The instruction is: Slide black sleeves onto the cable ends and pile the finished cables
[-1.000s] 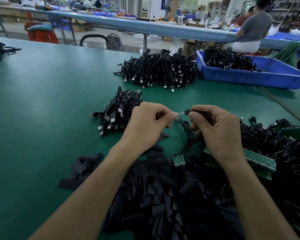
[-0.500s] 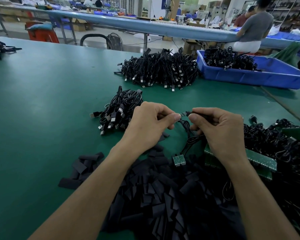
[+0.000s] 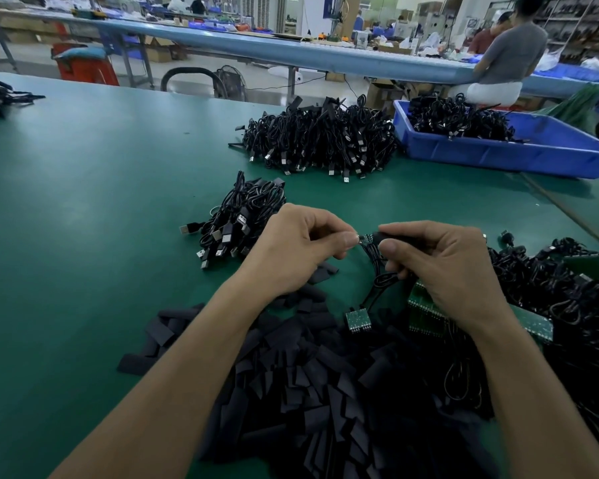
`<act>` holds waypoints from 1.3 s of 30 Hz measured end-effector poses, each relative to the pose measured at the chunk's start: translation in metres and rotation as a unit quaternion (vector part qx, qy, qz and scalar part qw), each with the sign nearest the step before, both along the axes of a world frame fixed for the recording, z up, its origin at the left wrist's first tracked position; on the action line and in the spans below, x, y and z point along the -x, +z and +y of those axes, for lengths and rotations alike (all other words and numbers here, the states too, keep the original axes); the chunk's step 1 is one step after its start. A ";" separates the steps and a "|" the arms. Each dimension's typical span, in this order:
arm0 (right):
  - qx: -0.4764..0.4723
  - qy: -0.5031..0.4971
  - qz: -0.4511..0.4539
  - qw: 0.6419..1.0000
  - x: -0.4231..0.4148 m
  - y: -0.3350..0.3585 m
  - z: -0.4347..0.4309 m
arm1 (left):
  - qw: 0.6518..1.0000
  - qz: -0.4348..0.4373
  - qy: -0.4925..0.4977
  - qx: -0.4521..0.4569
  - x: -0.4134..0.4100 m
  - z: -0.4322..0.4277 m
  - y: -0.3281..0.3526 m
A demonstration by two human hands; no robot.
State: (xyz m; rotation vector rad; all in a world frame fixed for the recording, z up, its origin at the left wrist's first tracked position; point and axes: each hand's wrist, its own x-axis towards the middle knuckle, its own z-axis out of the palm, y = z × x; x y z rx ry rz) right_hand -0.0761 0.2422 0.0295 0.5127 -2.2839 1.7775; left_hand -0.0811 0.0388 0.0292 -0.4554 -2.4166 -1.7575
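Both hands sink touch lower over last second. Left hand point(image 3: 301, 243) pinches cable's green board end point(image 3: 366, 238); right hand point(image 3: 440, 267) grips black sleeve point(image 3: 387, 235), mouth at board edge. Sleeve looks about to seat; small cable pile point(image 3: 242, 219) sits just left, likely finished ones.

We see through one wide-angle camera on the head, facing forward and down over the green table point(image 3: 83, 209). It sits close: the left hand point(image 3: 298, 247) and right hand point(image 3: 443, 267) fill mid-frame, while the far bench point(image 3: 242, 46) bends across the top.
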 end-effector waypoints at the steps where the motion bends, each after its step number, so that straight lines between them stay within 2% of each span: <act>1: -0.008 0.010 -0.002 1.000 0.000 0.000 0.000 | 1.000 0.002 -0.007 0.005 0.000 0.000 -0.001; 6: -0.015 0.034 0.006 0.999 -0.001 -0.003 -0.004 | 1.000 0.001 -0.021 0.003 0.001 0.003 -0.004; 8: -0.002 0.027 0.018 0.999 0.000 -0.004 -0.006 | 1.000 -0.006 0.000 -0.010 0.001 0.003 -0.005; 12: 0.005 -0.001 0.037 0.999 0.003 -0.007 -0.008 | 0.997 0.011 0.065 0.040 0.000 0.002 -0.006; 18: 0.009 -0.024 0.057 0.998 0.005 -0.009 -0.005 | 0.998 -0.013 0.035 0.043 0.002 0.002 -0.003; 23: -0.001 -0.029 0.059 0.998 0.005 -0.012 -0.008 | 0.997 -0.036 0.047 0.048 0.003 -0.003 -0.004; 39: -0.005 0.000 0.059 0.998 0.003 -0.011 -0.007 | 0.998 -0.020 0.021 0.055 0.000 0.000 -0.003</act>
